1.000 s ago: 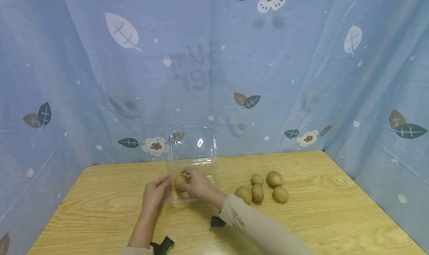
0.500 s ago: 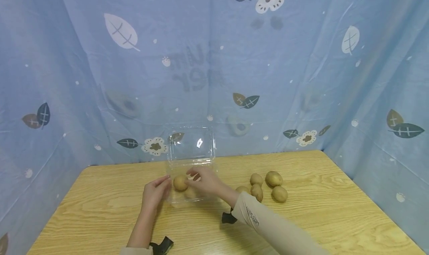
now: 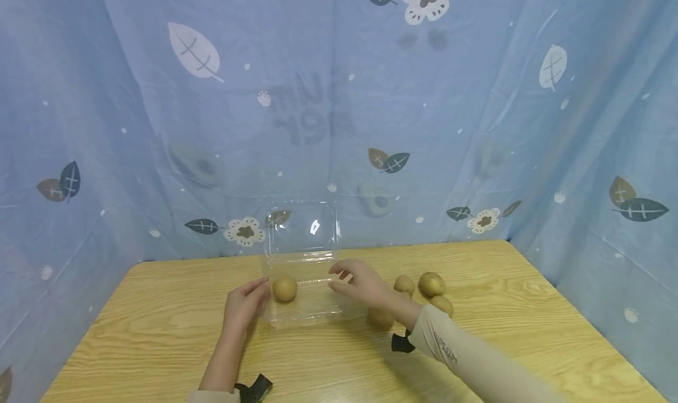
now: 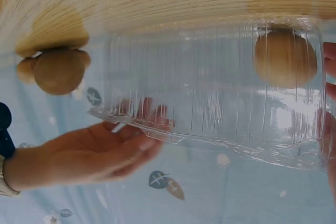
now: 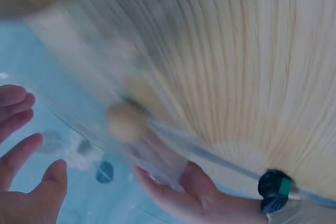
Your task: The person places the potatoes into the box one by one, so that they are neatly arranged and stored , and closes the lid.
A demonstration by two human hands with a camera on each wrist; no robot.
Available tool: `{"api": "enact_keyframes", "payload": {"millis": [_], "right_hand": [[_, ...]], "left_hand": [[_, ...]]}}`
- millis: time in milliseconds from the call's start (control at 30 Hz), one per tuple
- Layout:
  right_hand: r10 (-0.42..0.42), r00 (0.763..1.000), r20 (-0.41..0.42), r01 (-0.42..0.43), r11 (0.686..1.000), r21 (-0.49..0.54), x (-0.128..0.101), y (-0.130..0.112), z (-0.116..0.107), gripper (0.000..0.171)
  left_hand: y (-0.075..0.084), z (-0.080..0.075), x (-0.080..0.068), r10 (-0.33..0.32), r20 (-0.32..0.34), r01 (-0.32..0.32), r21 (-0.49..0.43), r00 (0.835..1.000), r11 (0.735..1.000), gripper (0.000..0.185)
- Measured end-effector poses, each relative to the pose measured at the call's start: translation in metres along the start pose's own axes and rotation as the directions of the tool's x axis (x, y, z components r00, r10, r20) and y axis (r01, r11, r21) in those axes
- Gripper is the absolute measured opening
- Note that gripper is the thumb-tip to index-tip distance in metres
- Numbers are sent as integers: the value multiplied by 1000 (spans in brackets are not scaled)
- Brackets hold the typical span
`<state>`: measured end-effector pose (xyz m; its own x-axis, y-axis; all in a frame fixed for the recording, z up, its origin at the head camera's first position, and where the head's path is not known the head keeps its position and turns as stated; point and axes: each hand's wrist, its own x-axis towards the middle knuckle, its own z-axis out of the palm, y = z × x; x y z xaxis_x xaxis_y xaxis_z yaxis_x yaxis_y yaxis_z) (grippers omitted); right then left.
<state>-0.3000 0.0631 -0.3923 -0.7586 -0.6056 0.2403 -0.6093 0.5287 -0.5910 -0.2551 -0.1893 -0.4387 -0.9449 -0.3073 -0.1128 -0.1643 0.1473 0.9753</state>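
Looking like a makeshift recording corner, not a real kitchen

A blue cloth backdrop printed with leaves and flowers is hanging around three sides of a plain wooden table, hiding the room, and black wrist straps are showing on the person's arms.

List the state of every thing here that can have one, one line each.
Clear plastic clamshell box: lid open, upright.
Round brown potato in the box: lying loose, untouched.
Brown potatoes on the wooden table: heaped, unheld.
Left hand: open, against the box's side.
Right hand: open, empty.
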Motion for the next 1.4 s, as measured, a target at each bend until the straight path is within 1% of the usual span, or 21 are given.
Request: {"api": "enact_keyframes", "payload": {"millis": [267,333,400,433,500,567,633,667,767,833,1033,1167,1400], "right_hand": [[45,999,-7,-45,993,-113,-27,31,-31,29],[73,997,-14,-74,990,-124,-33,38,-38,28],[76,997,-34,-80,986,-144,-38,45,-44,27],[96,995,-37,-100,983,-151,-40,47,-47,27],[109,993,-45,-115,978,-172,-45,52,-52,27],[108,993,-48,-115,975,-190,-50,56,-56,27],[131,991,-38,-136,973,-189,-54,59,-60,28],[116,993,-39,-121,973,-195,-56,62,-62,27],[90,995,-43,-97,977,-190,-60,67,-64,26],[75,996,-52,-84,975,-205,-63,69,-65,25],[76,993,-89,-97,957,-274,-66,70,-66,21],[83,993,-87,-107,943,-315,-68,73,-65,19],[60,996,-71,-81,930,-358,-68,81,-64,13]], "left_hand": [[-2,0,0,-20,-8,20,-7,1000,1000,39],[-2,-1,0,-19,-7,19,-11,1000,1000,39],[-1,-1,1,-19,-6,19,-13,1000,1000,39],[-1,-1,1,-17,-4,17,-14,1000,1000,39],[-1,-2,0,-9,0,9,-13,1000,1000,39],[0,-2,0,-4,5,4,-9,1000,1000,40],[0,-2,-1,0,6,0,-5,1000,1000,40],[-1,-2,-1,1,8,-1,-3,1000,1000,40],[-1,-1,-2,-4,15,4,-4,1000,1000,41],[-1,-1,-3,-5,17,5,-2,1000,1000,42],[-1,-2,-3,-11,20,11,-9,1000,1000,42],[-2,-2,-3,-18,30,18,-11,999,1000,44],[-4,-1,0,-22,27,22,1,999,1000,45]]}}
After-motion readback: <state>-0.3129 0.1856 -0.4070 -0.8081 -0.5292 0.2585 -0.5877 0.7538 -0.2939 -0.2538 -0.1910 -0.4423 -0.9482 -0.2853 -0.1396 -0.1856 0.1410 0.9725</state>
